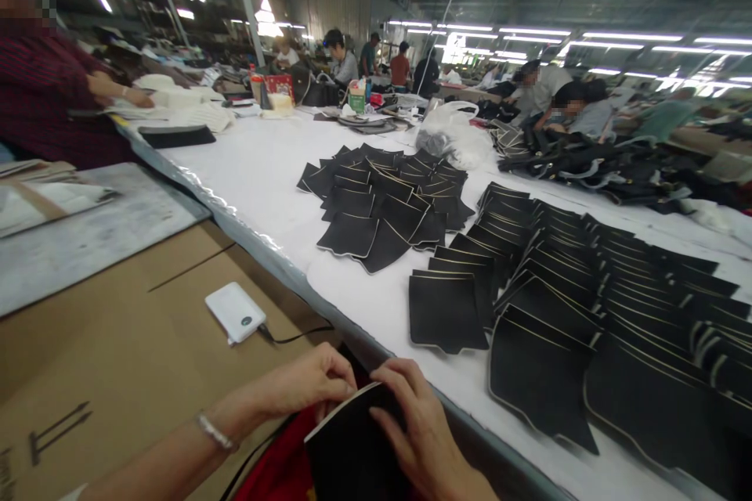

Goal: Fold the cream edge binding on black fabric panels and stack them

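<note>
A black panel [356,446] with a pale edge is held over my lap, at the near side of the white table [247,180]. My right hand [414,423] grips its upper right part, thumb on the near face and fingers over the edge. My left hand [320,380] has its fingers pinched together at the panel's pale upper edge; whatever lies between the fingertips is hidden. On the table, overlapping rows of black panels [540,368] fan out at the right, and a looser pile of similar panels [346,235] lies further back.
A white power bank [235,311] with a black cable rests on cardboard [141,360] at my left. Plastic bags [452,133] and a dark heap [599,164] lie further back. At the far left, a person's hand [138,98] is by white pieces. Several people work behind.
</note>
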A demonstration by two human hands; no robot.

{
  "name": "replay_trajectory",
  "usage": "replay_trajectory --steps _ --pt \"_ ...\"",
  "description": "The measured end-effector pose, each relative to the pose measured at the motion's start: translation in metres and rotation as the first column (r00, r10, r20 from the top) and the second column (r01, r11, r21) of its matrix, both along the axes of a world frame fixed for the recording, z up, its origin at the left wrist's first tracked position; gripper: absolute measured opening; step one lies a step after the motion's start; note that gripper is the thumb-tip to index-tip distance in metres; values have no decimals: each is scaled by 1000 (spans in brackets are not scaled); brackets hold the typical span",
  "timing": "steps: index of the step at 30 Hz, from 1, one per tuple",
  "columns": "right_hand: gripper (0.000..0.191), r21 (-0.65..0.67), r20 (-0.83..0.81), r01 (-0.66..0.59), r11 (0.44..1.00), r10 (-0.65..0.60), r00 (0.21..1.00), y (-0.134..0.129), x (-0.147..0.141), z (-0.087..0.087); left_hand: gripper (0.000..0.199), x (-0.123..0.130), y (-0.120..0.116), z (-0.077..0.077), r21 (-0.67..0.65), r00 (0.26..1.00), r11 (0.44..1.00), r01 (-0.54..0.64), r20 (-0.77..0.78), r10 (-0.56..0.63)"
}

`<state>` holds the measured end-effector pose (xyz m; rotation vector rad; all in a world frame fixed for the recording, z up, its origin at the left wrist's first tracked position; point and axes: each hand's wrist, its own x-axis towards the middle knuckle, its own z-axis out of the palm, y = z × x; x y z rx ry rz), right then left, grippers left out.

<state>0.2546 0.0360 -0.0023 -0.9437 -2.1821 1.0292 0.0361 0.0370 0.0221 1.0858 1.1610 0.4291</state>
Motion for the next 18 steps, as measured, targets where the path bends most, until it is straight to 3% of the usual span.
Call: replay_trajectory --steps 3,10,18 --pt "32 135 89 -102 986 90 992 1 -3 7 22 6 0 1 -24 1000 999 -25 13 26" --pt "20 154 247 -188 970 146 958 9 -8 11 15 14 0 -7 21 1000 1000 -3 -23 4" --pt "19 180 414 -324 929 227 882 14 -8 2 13 19 -5 -18 86 989 992 90 -128 -78"
